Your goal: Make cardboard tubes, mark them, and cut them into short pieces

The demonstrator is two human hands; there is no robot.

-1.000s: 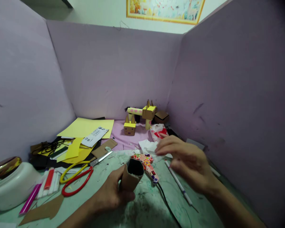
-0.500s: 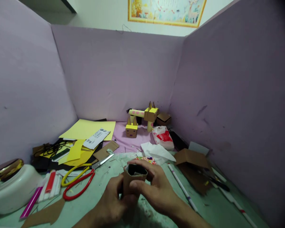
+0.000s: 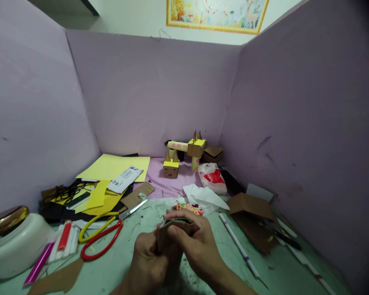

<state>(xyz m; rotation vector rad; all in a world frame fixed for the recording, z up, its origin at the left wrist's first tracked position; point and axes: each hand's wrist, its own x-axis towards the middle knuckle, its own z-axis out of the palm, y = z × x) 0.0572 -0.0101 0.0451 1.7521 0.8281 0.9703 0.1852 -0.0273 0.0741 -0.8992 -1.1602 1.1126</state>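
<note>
Both of my hands hold a brown cardboard tube [image 3: 168, 238] near the front of the table. My left hand [image 3: 149, 258] wraps round its lower left side. My right hand [image 3: 199, 241] grips the upper rim, thumb on the near face and fingers over the far side. The tube's opening is pressed into a narrow slit, and its lower part lies hidden behind my hands. Just beyond my right fingers lies a small colourful patterned piece [image 3: 189, 208]. Scissors [image 3: 106, 235] with one yellow and one red handle rest to the left of my hands.
Markers [image 3: 63, 241] and a white pot [image 3: 18, 246] stand at left, with yellow paper [image 3: 119, 166] behind. Cardboard animal figures [image 3: 171, 169] sit at the back. White tissue [image 3: 206, 198], a white pen [image 3: 238, 243] and folded cardboard [image 3: 250, 209] are at right. Purple panels [image 3: 153, 94] enclose the table.
The tube's mouth was open and angular; now it is squeezed flatter, its near side tilted up. My right thumb has moved up to the rim. The surrounding things have stayed put.
</note>
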